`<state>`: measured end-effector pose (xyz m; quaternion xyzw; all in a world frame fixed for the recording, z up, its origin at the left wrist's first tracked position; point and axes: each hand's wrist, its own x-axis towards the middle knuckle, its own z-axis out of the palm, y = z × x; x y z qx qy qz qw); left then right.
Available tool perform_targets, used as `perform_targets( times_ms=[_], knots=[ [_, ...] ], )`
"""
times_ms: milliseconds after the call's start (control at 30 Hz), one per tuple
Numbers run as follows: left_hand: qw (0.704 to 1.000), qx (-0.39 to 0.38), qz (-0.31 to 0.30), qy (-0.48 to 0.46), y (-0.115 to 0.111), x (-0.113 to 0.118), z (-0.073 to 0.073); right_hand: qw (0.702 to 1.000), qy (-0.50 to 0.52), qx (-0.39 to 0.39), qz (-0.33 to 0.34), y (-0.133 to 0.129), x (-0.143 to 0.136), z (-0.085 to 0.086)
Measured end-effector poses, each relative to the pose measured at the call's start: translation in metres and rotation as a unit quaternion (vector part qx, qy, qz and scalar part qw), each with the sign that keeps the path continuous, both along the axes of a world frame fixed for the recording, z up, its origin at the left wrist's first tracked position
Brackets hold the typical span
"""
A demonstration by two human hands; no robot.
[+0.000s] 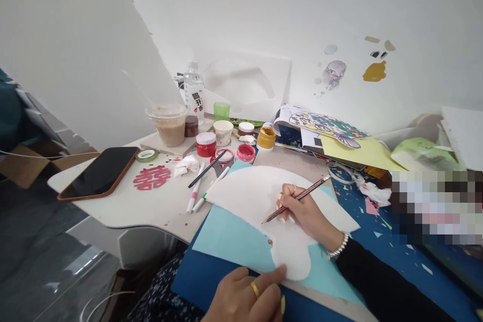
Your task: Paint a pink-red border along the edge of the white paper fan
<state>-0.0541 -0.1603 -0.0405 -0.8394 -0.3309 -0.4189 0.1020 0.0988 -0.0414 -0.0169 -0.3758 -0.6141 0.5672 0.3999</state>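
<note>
My right hand (300, 209) is closed around a dark patterned pencil (296, 199), its point down on a white fan-shaped paper cutout (241, 183). The cutout has a rounded handle end towards me and lies over a light blue sheet (226, 234). At the front edge, my left hand (251, 294) rests with the index finger stretched out and its tip on the handle end; the other fingers are bent and partly hidden. Two white markers (196, 193) and a black stick (207, 168) lie left of the cutout.
Paint jars, one red (206, 145) and one yellow (266, 138), stand behind, near a drink cup (166, 126) and a water bottle (193, 90). At left lie a phone (100, 173), tape roll (147, 155) and red paper-cut (152, 177). Scraps litter the blue mat (400, 256).
</note>
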Motion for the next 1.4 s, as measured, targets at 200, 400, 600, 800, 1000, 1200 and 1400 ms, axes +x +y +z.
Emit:
perform_targets(
  times_ms=[200, 400, 600, 800, 1000, 1200, 1400],
  knots=[
    [1.000, 0.001, 0.002, -0.010, -0.001, 0.001, 0.006, 1.000, -0.013, 0.011, 0.013, -0.001, 0.001, 0.001],
    [1.000, -0.015, 0.003, -0.002, -0.002, 0.001, 0.003, 0.999, -0.017, 0.027, 0.015, -0.002, 0.000, 0.002],
    [1.000, -0.023, -0.003, -0.004, -0.003, 0.000, 0.003, 0.999, -0.018, 0.025, 0.030, -0.002, 0.000, 0.003],
    [1.000, -0.012, -0.002, -0.015, -0.002, 0.001, 0.005, 0.999, -0.022, 0.022, 0.043, -0.002, -0.001, 0.003],
    [1.000, -0.019, 0.007, -0.014, -0.004, 0.002, 0.005, 0.998, -0.025, 0.035, 0.053, -0.004, -0.002, 0.006],
    [0.999, -0.035, 0.014, -0.015, -0.006, 0.002, 0.006, 0.997, -0.043, 0.042, 0.058, -0.004, -0.004, 0.010],
    [0.999, -0.028, 0.007, -0.013, -0.005, 0.001, 0.006, 0.996, -0.045, 0.044, 0.064, -0.005, -0.006, 0.012]
  ],
)
